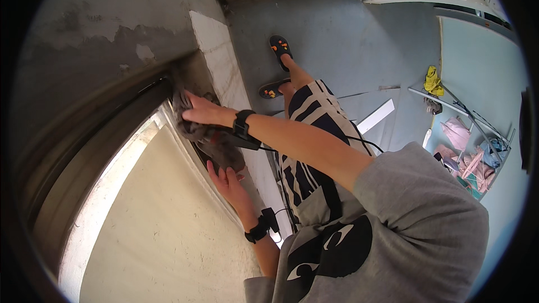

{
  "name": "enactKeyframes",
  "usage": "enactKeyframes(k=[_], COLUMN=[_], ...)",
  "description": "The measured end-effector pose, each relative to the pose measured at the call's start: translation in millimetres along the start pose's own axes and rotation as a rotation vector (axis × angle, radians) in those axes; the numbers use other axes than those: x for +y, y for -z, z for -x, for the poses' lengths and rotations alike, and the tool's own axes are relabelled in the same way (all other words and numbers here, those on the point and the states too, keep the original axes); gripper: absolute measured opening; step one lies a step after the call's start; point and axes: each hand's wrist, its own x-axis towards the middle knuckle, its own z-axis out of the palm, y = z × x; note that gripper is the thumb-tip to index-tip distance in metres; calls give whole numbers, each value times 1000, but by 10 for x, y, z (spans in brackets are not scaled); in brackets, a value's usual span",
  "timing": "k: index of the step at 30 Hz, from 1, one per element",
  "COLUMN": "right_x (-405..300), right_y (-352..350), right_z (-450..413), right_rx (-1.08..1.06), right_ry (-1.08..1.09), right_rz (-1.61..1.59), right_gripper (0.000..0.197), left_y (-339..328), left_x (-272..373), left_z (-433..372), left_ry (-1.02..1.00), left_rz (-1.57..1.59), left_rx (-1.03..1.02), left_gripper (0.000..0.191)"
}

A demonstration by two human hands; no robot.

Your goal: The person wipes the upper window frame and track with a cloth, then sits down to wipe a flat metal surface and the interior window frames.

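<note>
My right hand (204, 110) grips a bunched grey-brown cloth (190, 131) at the corner of a dark-framed opening (162, 88) in the wall. The cloth's loose part (223, 149) hangs down toward my left hand. My left hand (231, 187) is lower along the ledge, its fingers spread at the cloth's lower end; whether they press on it is hard to tell. Both wrists wear black straps with small black devices. The device (245, 138) on my right wrist covers some of the cloth.
A broad beige surface (168, 219) fills the lower left. Worn wall plaster (105, 17) is above, with a white marbled strip (221, 59) beside it. On the right, a metal rack (459, 107) holds a yellow cloth (433, 81) and pink garments (471, 162). A white strip (376, 115) lies on the grey floor.
</note>
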Motion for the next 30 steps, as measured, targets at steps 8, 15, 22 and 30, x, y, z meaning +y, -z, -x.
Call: enactKeyframes(k=[8, 15, 22, 30], right_x=[141, 375, -59, 481], right_y=[-150, -327, 63, -602], right_z=[140, 803, -128, 1020], right_rx=[-63, -277, 27, -301], right_ry=[-187, -299, -156, -341], right_rz=[237, 405, 200, 610], right_gripper=[81, 91, 78, 81], left_y=[-104, 55, -143, 246], left_x=[89, -280, 201, 0], left_z=[-62, 227, 43, 503], left_ry=[-84, 87, -28, 41], left_rz=[-21, -33, -31, -64], left_rx=[15, 60, 144, 231], left_gripper=[58, 54, 55, 57])
